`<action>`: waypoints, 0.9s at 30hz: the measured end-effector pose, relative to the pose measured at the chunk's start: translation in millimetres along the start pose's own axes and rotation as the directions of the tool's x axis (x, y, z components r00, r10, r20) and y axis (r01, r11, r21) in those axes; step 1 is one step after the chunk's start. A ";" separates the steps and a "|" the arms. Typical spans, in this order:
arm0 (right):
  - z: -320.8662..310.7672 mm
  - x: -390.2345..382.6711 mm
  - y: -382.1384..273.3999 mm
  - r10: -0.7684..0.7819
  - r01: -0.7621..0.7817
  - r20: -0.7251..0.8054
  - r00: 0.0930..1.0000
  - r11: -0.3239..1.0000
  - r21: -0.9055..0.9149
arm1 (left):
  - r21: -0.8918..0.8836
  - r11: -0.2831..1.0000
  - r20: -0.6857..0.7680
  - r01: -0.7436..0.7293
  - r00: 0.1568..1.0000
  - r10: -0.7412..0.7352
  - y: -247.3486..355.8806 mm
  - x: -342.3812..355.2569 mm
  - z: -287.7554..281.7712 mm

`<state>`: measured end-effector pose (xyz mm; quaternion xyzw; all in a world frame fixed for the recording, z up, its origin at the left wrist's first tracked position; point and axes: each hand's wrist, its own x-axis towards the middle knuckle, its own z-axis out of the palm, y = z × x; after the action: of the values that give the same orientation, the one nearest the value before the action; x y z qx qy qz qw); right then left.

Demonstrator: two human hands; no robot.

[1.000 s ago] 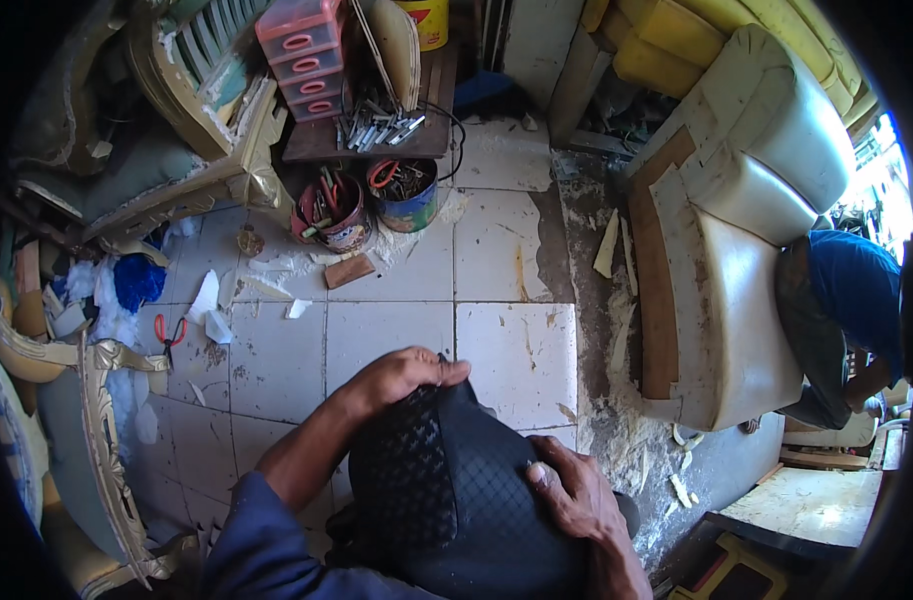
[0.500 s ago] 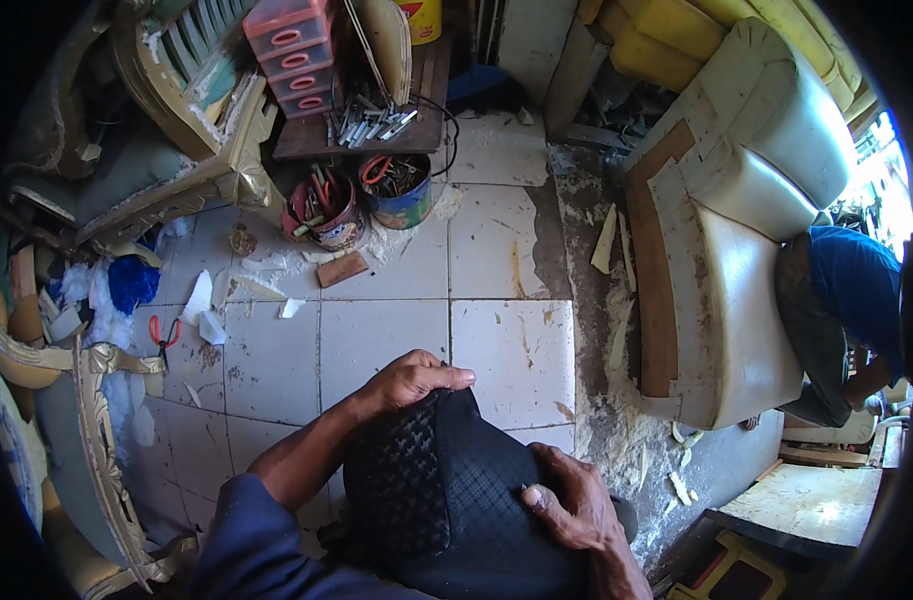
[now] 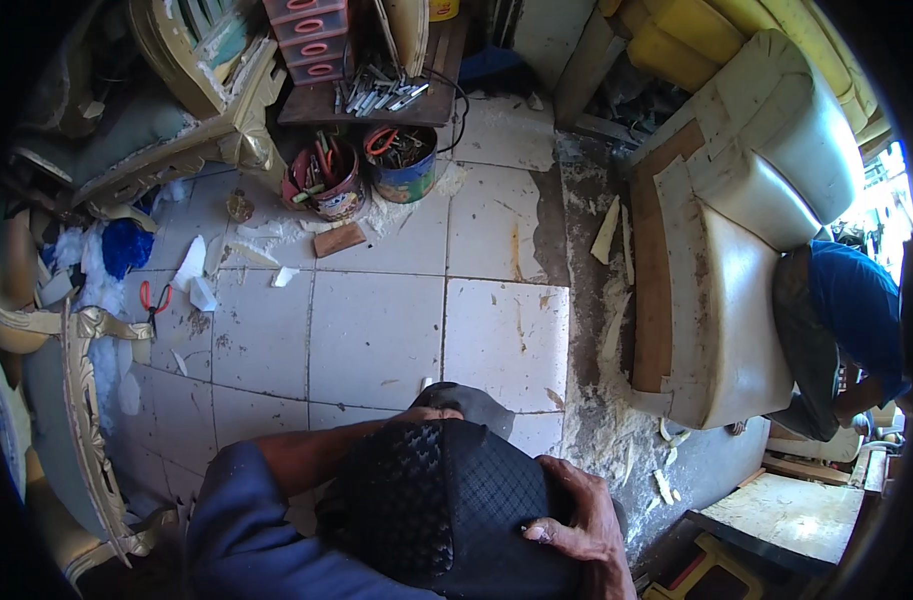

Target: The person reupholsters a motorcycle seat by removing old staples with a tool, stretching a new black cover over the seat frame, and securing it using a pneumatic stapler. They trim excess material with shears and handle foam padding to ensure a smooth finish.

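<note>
A bulky black upholstered piece [image 3: 496,490] lies close against me at the lower middle. One panel has a woven-looking texture, the other a fine diamond pattern. My right hand [image 3: 584,512] grips its right side, thumb across the patterned face and fingers round the edge. My left hand [image 3: 438,413] reaches behind the far edge; only a little of its back shows and its fingers are hidden. Beside it, a loose dark flap [image 3: 481,405] folds outward over the far edge.
Ahead on the tiled floor stand two tool buckets [image 3: 321,200] and a wood block [image 3: 339,239]. Red-handled scissors [image 3: 156,298] and foam scraps [image 3: 191,262] lie left, near carved chair frames [image 3: 94,400]. On the right are a cream sofa [image 3: 721,310] and a person in blue [image 3: 854,310].
My left hand has gone from pinching the top edge in plain sight to behind the piece. The far flap now folds outward. My right hand keeps its grip on the side.
</note>
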<state>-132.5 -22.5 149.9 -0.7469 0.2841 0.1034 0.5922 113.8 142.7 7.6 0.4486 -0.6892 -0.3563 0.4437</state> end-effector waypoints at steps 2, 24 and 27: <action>1.1 -1.4 -12.1 -0.032 0.029 -0.015 0.999 0.985 -0.170 | -0.172 0.981 0.046 0.093 0.995 -0.087 7.7 4.9 0.7; 19.8 79.2 -89.6 0.205 -0.225 -0.102 0.973 0.944 -0.242 | -0.616 0.629 0.255 0.475 0.875 -0.411 17.1 34.5 -13.2; 16.3 84.5 -93.3 0.226 -0.255 -0.141 0.964 0.932 -0.255 | -0.658 0.528 0.297 0.537 0.829 -0.473 16.3 39.8 -21.3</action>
<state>-9.4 -19.8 180.9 -0.7850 0.3885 0.1722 0.4508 120.6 109.1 41.2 0.4033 -0.3512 -0.7267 0.4313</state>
